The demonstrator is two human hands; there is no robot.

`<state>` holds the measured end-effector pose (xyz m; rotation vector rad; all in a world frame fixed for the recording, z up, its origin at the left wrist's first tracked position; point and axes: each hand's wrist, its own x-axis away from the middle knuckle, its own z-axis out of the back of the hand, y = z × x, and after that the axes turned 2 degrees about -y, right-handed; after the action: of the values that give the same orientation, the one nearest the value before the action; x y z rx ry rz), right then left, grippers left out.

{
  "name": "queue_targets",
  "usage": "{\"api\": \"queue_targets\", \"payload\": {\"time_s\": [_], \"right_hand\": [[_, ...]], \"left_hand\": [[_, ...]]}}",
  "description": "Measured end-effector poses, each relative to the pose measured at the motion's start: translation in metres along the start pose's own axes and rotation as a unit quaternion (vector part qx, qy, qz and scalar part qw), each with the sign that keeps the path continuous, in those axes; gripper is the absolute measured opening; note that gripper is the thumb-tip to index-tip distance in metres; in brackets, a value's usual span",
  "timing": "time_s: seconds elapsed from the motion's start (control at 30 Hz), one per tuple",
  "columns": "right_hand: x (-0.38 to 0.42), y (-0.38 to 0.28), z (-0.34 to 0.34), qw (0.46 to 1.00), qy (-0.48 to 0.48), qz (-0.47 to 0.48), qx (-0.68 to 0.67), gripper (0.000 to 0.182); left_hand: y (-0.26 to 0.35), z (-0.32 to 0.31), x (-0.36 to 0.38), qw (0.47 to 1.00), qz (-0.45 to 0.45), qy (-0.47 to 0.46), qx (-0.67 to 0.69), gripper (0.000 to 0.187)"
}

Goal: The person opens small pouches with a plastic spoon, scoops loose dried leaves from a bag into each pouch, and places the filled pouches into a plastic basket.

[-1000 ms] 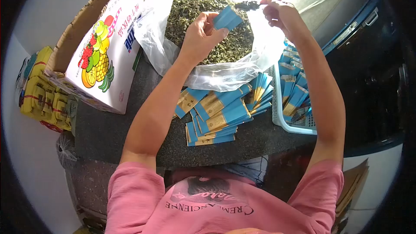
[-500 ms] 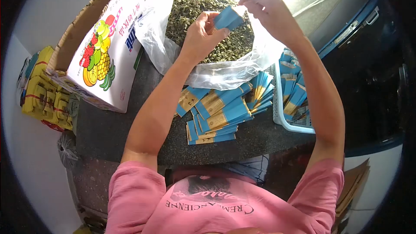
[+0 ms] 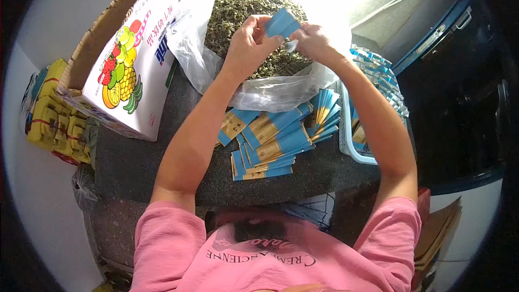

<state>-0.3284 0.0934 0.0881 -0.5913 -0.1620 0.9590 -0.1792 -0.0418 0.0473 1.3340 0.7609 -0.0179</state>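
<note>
The fingers (image 3: 254,32) of the left hand (image 3: 246,48) pinch a small blue packet (image 3: 282,23) and hold it mouth-up above the open plastic bag (image 3: 270,89) of dried leaves (image 3: 238,13). The fingers (image 3: 303,35) of the right hand (image 3: 313,43) are pressed together at the packet's lower right corner, touching it; whether they carry any leaf cannot be told.

Head view, progress. As a judgement, the work is part done. A fanned stack of flat blue-and-gold packets (image 3: 270,140) lies on the dark counter (image 3: 140,162) just before the bag, and these look unfilled. A white basket (image 3: 351,146) to the right holds further packets (image 3: 378,75), standing on edge; whether these are filled cannot be told. The bag of leaves is still well heaped, so much appears to remain.

Head view, edges and room. The bag sits at the far side of the counter, its rim folded down and open toward the hands. A printed cardboard box (image 3: 130,59) stands just beside the bag on the left, tilted and open at the top. The basket overhangs the counter's right side, near the right forearm. The near counter edge, between the flat stack and the person's pink shirt (image 3: 270,254), carries bare surface. Yellow bundles (image 3: 54,113) lie below the box, off the counter on the left.
</note>
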Motion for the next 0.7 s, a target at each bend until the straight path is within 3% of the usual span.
{"api": "queue_targets", "payload": {"time_s": [0.03, 0.07, 0.17, 0.2, 0.27, 0.33, 0.5, 0.63, 0.7], "right_hand": [[-0.003, -0.005, -0.007, 0.999, -0.001, 0.010, -0.043, 0.022], [-0.004, -0.007, -0.007, 0.964, -0.046, -0.116, -0.234, 0.022], [0.000, -0.010, 0.007, 0.956, -0.079, -0.131, -0.251, 0.030], [0.000, -0.002, 0.011, 0.956, -0.080, -0.131, -0.251, 0.030], [0.000, 0.014, 0.020, 0.934, -0.066, -0.019, -0.350, 0.031], [-0.005, 0.011, 0.037, 0.941, -0.029, -0.081, -0.326, 0.029], [0.016, -0.021, 0.078, 0.970, 0.094, -0.048, -0.218, 0.026], [0.022, -0.031, 0.090, 0.976, 0.092, -0.026, -0.197, 0.026], [0.022, -0.033, 0.084, 0.983, 0.041, 0.057, -0.171, 0.027]], "left_hand": [[0.000, 0.000, 0.000, 1.000, -0.004, 0.004, -0.009, 0.050], [0.000, 0.001, 0.000, 1.000, -0.008, 0.008, -0.019, 0.050], [0.000, 0.000, 0.000, 1.000, -0.001, 0.005, 0.001, 0.050], [-0.001, 0.001, 0.000, 1.000, 0.000, 0.007, 0.001, 0.050], [0.002, -0.001, 0.001, 1.000, 0.005, 0.015, -0.004, 0.051], [-0.002, 0.001, 0.000, 1.000, 0.003, 0.011, -0.003, 0.052], [-0.003, 0.001, 0.000, 0.999, -0.006, 0.014, -0.032, 0.054], [-0.004, 0.000, 0.000, 1.000, -0.003, 0.013, -0.025, 0.054], [-0.005, 0.000, 0.000, 0.999, -0.006, 0.015, -0.032, 0.054]]}}
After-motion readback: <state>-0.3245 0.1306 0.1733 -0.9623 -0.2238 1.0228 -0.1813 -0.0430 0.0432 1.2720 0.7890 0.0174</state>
